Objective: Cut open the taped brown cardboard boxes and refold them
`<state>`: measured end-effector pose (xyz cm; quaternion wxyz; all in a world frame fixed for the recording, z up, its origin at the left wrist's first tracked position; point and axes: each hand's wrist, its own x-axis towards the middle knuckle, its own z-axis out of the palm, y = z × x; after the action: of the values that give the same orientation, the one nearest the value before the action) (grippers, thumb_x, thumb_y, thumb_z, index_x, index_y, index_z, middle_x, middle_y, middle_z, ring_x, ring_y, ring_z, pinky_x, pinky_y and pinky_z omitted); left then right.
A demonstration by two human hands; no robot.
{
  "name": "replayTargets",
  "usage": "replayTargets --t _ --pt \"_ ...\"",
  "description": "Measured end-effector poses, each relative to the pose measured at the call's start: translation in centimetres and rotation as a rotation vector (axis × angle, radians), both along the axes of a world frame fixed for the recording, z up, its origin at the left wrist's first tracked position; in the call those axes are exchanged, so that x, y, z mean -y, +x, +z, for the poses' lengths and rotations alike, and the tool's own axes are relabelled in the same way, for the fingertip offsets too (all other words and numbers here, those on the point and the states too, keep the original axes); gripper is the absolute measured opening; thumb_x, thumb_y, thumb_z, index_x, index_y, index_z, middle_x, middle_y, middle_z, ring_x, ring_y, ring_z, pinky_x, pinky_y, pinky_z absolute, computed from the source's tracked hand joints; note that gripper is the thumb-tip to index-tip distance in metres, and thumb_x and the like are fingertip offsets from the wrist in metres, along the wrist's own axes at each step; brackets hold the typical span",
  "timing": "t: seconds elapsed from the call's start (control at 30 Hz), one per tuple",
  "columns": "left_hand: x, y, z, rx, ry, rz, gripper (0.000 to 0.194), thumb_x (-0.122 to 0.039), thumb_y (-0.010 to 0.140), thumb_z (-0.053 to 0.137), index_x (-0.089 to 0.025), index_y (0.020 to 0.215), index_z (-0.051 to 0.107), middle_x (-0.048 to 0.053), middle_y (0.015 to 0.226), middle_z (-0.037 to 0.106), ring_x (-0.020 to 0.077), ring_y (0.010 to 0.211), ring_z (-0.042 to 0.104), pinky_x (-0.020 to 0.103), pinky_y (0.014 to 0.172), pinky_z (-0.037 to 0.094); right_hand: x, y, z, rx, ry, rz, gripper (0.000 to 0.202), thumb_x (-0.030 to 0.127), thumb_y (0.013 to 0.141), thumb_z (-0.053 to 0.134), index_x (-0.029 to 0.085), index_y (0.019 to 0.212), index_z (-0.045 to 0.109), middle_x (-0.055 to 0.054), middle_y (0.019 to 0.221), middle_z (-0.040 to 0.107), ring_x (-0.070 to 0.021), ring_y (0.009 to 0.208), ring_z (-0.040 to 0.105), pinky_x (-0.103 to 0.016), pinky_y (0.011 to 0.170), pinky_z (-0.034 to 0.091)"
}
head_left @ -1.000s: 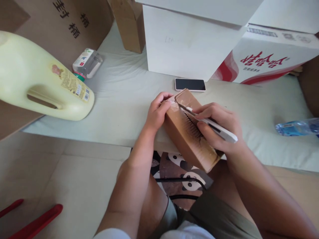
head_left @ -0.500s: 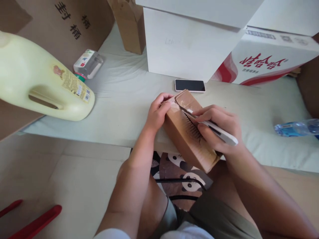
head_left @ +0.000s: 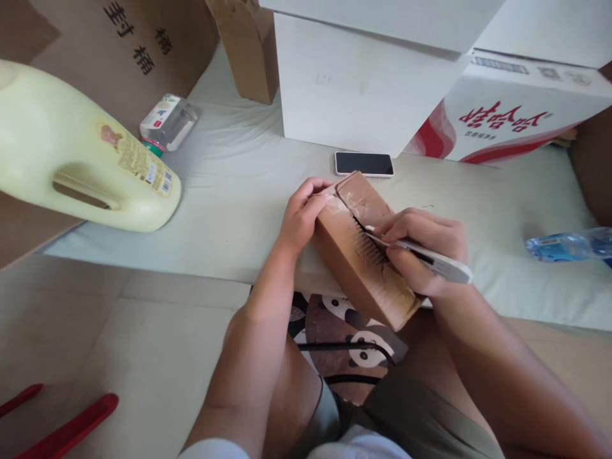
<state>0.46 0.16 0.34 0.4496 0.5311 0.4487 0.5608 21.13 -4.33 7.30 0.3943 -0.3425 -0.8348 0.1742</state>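
yellow jug, phone, white box, water bottle

Brown carton: black characters 封, 桶, upside down. White-red carton: red characters, unreadable.

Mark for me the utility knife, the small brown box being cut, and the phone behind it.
utility knife [head_left: 442, 266], head view, on the white handle past the fingers.
small brown box [head_left: 351, 280], head view, on its bare long side.
phone [head_left: 364, 163], head view, on the middle of the dark screen.
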Motion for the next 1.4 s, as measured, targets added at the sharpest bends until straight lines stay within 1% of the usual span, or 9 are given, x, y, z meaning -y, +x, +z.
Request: replayTargets --t 0.17,0.3,0.47,0.67,0.77,0.9,1.07,1.27,1.4 --pt "-0.1 0.0 -0.5 -0.012 0.072 0.009 0.022 -0.039 0.088 0.057 -0.023 0.100 0.064 0.005 0.106 0.072 0.0218 0.099 0.066 0.036 0.092 0.051 0.3 0.6 -0.2 -0.141 -0.004 -0.023 0.013 0.013 0.076 0.058 0.024 0.073 0.062 -0.002 0.076 0.072 -0.0183 0.065 0.068 -0.032 0.058 0.053" --pt "-0.1 -0.1 -0.7 -0.057 0.193 0.019 0.032 -0.052 0.092 0.057 -0.023 0.102 0.067 0.006 0.105 0.073 0.0221 0.098 0.068 0.036 0.090 0.053 0.4 1.1 -0.8 -0.313 0.006 -0.098 0.010 0.026 0.082 0.061 0.024 0.073 0.064 -0.003 0.077 0.073 -0.0183 0.063 0.065 -0.033 0.055 0.051" --pt "-0.2 -0.2 -0.7 -0.086 0.279 -0.011 0.044 -0.065 0.091 0.057 -0.023 0.094 0.070 0.008 0.113 0.073 0.0252 0.113 0.067 0.042 0.103 0.050 0.4 0.3 -0.8 -0.636 0.004 -0.186 0.014 0.034 0.084 0.065 0.024 0.076 0.062 -0.003 0.083 0.070 -0.0162 0.058 0.062 -0.033 0.051 0.052" --pt "-0.2 -0.4 -0.7 -0.046 0.175 0.069 0.044 -0.066 0.084 0.067 -0.023 0.079 0.067 0.009 0.117 0.072 0.0265 0.117 0.065 0.044 0.107 0.048 0.1 1.9 0.0 -0.783 0.153 -0.464 0.008 0.026 0.087 0.068 0.028 0.083 0.061 -0.001 0.102 0.072 -0.0165 0.065 0.069 -0.033 0.053 0.050" --pt "-0.2 -0.8 -0.7 0.135 0.085 0.157 0.042 -0.066 0.081 0.070 -0.024 0.086 0.069 0.008 0.112 0.072 0.0258 0.114 0.067 0.041 0.104 0.050 -0.3 5.0 -1.9 -0.627 0.151 -0.557 0.009 0.022 0.088 0.068 0.028 0.088 0.062 -0.004 0.110 0.071 -0.0202 0.079 0.073 -0.040 0.073 0.057" --pt "-0.6 -1.5 -0.8 0.324 -0.022 0.290 0.043 -0.065 0.082 0.070 -0.023 0.088 0.067 0.006 0.096 0.072 0.0234 0.101 0.070 0.035 0.089 0.055 -1.5 8.3 -7.5 -0.118 -0.072 -0.555 0.028 0.031 0.080 0.073 0.024 0.104 0.060 -0.015 0.124 0.068 -0.0376 0.119 0.067 -0.060 0.098 0.053" --pt "-1.6 -2.6 -1.2 0.418 -0.081 0.298 0.045 -0.067 0.082 0.067 -0.024 0.096 0.066 0.007 0.106 0.074 0.0256 0.114 0.069 0.036 0.092 0.056 -2.5 8.4 -12.8 0.174 -0.255 -0.539 0.047 0.035 0.076 0.071 0.016 0.118 0.061 -0.025 0.139 0.057 -0.0417 0.136 0.054 -0.063 0.109 0.048" --pt "-2.4 -3.4 -2.4 0.484 -0.108 0.292 0.034 -0.058 0.088 0.063 -0.029 0.104 0.068 0.004 0.120 0.075 0.0247 0.129 0.064 0.038 0.102 0.057 -1.9 7.8 -13.9 0.260 -0.252 -0.526 0.037 0.032 0.078 0.066 0.016 0.112 0.066 -0.024 0.145 0.053 -0.0437 0.137 0.053 -0.064 0.109 0.048" --pt "-2.6 -3.3 -2.7 0.572 -0.189 0.300 0.022 -0.048 0.092 0.061 -0.030 0.101 0.069 0.002 0.117 0.076 0.0248 0.131 0.063 0.039 0.100 0.059 -1.3 7.8 -13.6 0.293 -0.248 -0.561 0.039 0.040 0.080 0.069 0.018 0.113 0.069 -0.023 0.150 0.051 -0.0481 0.145 0.043 -0.073 0.116 0.034"
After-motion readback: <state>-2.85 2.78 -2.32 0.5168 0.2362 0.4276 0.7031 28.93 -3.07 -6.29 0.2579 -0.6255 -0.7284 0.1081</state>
